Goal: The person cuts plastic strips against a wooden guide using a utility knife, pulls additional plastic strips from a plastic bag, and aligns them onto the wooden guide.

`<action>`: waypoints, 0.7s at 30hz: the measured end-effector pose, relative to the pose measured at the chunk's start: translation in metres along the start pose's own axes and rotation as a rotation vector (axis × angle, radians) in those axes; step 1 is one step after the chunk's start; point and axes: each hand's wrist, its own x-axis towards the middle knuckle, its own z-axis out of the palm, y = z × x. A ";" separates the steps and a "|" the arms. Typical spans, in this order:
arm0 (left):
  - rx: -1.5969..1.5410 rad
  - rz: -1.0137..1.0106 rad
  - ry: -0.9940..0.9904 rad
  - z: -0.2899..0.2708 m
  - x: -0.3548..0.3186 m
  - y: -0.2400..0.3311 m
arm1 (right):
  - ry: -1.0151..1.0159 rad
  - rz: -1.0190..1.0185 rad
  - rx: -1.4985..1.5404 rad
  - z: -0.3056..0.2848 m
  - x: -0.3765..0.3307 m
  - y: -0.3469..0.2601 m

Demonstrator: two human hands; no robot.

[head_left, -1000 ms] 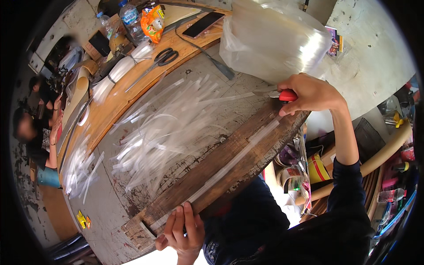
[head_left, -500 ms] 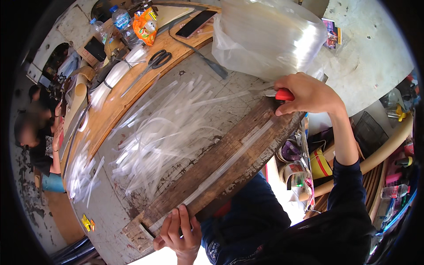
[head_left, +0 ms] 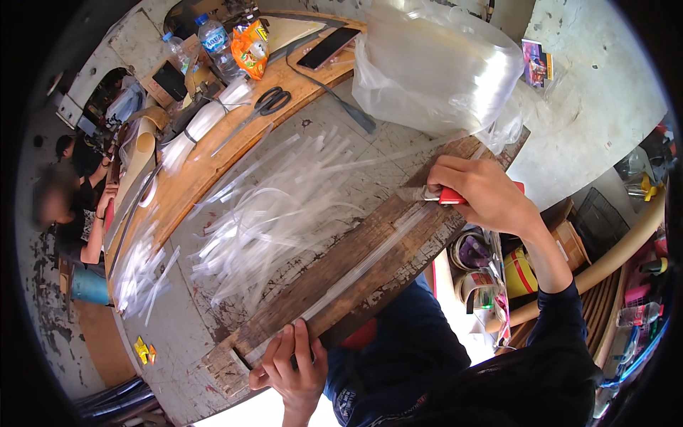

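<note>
A worn wooden board (head_left: 302,290) lies slantwise across the near side of the table, with narrow clear plastic strips (head_left: 366,265) running along its length. At the board's lower-left end my left hand (head_left: 293,366) presses its closed fingers on the strips, near a small upright stop (head_left: 240,361). My right hand (head_left: 491,196) grips a red-handled cutter knife (head_left: 449,196) over the far right part of the board. Its blade points left, across the strips; whether it touches them I cannot tell. Beyond the board spreads a loose heap of cut clear strips (head_left: 274,206).
A big roll of clear plastic (head_left: 434,67) stands at the back. On a curved wooden ledge (head_left: 203,167) are scissors (head_left: 263,107), a tied white bundle (head_left: 203,128), a phone (head_left: 329,48) and bottles (head_left: 213,44). Another person (head_left: 78,213) is at far left.
My right hand and the knife have moved nearer and slightly left along the board, and the blade shows more plainly. My left hand stays on the strips. The whole view has shifted slightly.
</note>
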 end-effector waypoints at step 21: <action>-0.079 -0.164 -0.222 -0.024 0.060 0.048 | 0.069 0.181 0.006 -0.001 -0.046 -0.017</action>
